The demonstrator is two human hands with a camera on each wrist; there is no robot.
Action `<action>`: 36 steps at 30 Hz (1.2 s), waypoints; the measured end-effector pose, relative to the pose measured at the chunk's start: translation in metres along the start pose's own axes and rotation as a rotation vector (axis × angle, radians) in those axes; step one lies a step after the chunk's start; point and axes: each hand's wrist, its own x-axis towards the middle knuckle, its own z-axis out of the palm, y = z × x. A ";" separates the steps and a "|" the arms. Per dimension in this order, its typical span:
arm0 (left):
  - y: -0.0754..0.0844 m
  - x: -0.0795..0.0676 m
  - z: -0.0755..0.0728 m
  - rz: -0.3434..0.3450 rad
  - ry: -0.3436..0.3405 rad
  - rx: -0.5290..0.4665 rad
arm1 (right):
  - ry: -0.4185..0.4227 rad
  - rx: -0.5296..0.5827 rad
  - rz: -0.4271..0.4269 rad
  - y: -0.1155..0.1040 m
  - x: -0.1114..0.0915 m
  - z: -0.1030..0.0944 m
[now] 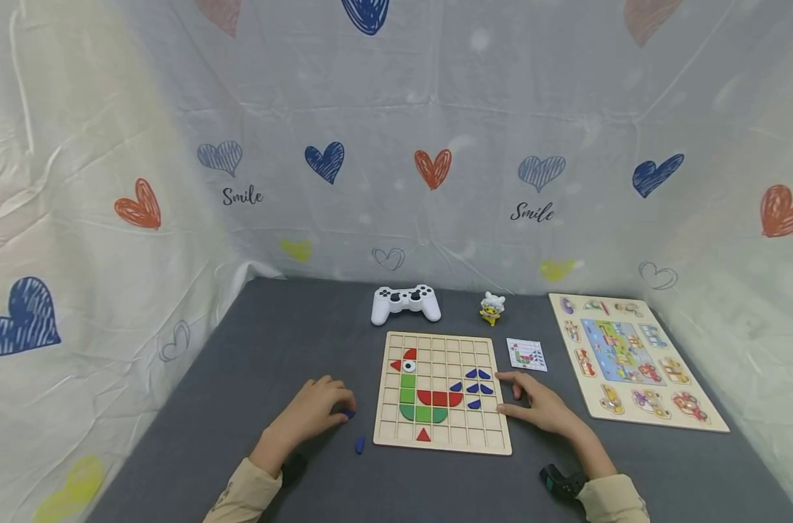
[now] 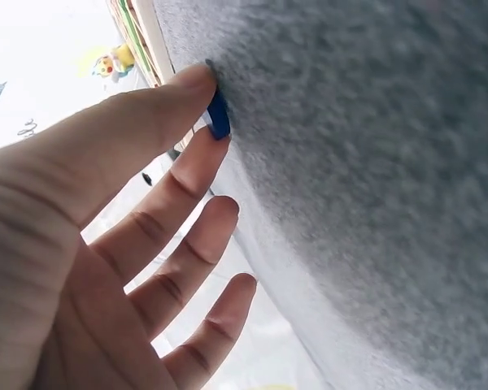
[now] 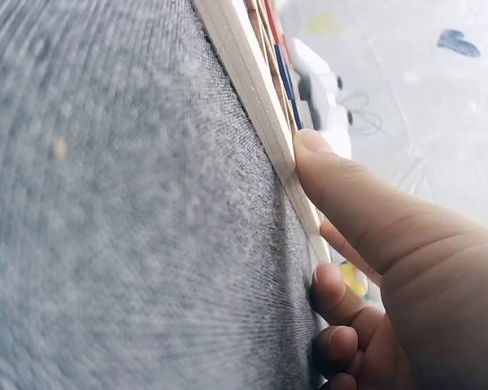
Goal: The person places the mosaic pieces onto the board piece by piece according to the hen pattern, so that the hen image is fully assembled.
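Left of the wooden grid board [image 1: 462,439], my left hand [image 1: 314,408] pinches a small blue puzzle piece [image 2: 220,119] between thumb and forefinger, just at the cloth. Another blue piece [image 1: 360,444] lies loose beside the board's lower left corner. My right hand [image 1: 545,408] touches the board's right edge with thumb and forefinger; its other fingers [image 3: 329,284] bend beneath. On the board, red, green and eye-marked pieces make a bird shape. Several blue pieces [image 1: 480,388] sit at its right side, and a red triangle [image 1: 423,435] sits near the bottom.
A small pattern card [image 1: 526,354] lies right of the board. Behind it stand a white game controller [image 1: 406,303] and a small yellow-and-white figurine [image 1: 491,309]. A larger picture puzzle board [image 1: 632,363] lies at the right. A heart-printed curtain [image 1: 429,109] surrounds the grey table.
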 end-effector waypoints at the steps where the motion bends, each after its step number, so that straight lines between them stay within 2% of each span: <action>1: 0.001 0.001 0.000 0.007 0.004 -0.002 | -0.001 -0.001 -0.001 0.000 0.000 0.000; 7: 0.009 0.009 0.001 0.043 0.014 -0.008 | -0.002 -0.009 -0.002 -0.002 0.001 0.000; 18: 0.030 0.031 0.002 0.092 -0.022 -0.010 | -0.007 -0.009 0.004 -0.003 0.001 0.000; 30: 0.058 0.059 0.010 0.147 -0.083 -0.022 | 0.002 -0.013 0.011 -0.003 0.000 0.000; 36: 0.074 0.071 0.010 0.190 -0.082 -0.003 | 0.002 -0.011 0.021 -0.004 0.000 0.000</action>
